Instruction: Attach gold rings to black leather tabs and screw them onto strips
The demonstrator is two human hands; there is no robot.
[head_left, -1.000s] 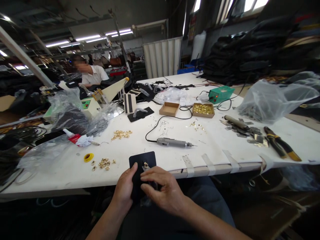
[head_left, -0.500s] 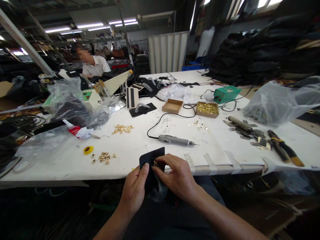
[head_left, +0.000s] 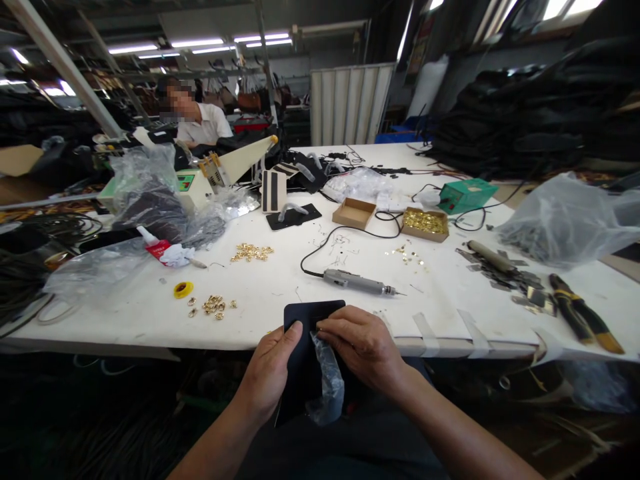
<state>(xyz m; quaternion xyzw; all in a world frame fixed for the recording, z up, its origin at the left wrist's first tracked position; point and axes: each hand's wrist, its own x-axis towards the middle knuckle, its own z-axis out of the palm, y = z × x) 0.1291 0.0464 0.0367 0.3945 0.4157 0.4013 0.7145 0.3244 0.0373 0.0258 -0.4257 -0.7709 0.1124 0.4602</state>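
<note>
A black flat panel (head_left: 304, 367) with rounded corners is held upright over my lap, near the table's front edge. My left hand (head_left: 267, 370) grips its left edge, thumb on the near face and fingers behind. A curved handle (head_left: 331, 387) wrapped in clear plastic hangs down against the panel. At the handle's upper end, my right hand (head_left: 367, 340) is closed in a pinch against the panel face. Its fingertips hide what lies between them. Beyond the hands, a grey electric screwdriver (head_left: 357, 282) lies on the table with its bit pointing right.
Gold clasps (head_left: 214, 305) and more gold fittings (head_left: 251, 252) lie in piles at left, near a yellow tape roll (head_left: 183, 289). A cardboard box (head_left: 425, 223) holds gold pieces. Pliers (head_left: 583, 313) lie at right. A person (head_left: 205, 123) sits across the table.
The panel has turned more face-on and the wrapped handle now shows hanging lower. The gold fitting seen at my right fingertips is now hidden. The whole view has shifted slightly.
</note>
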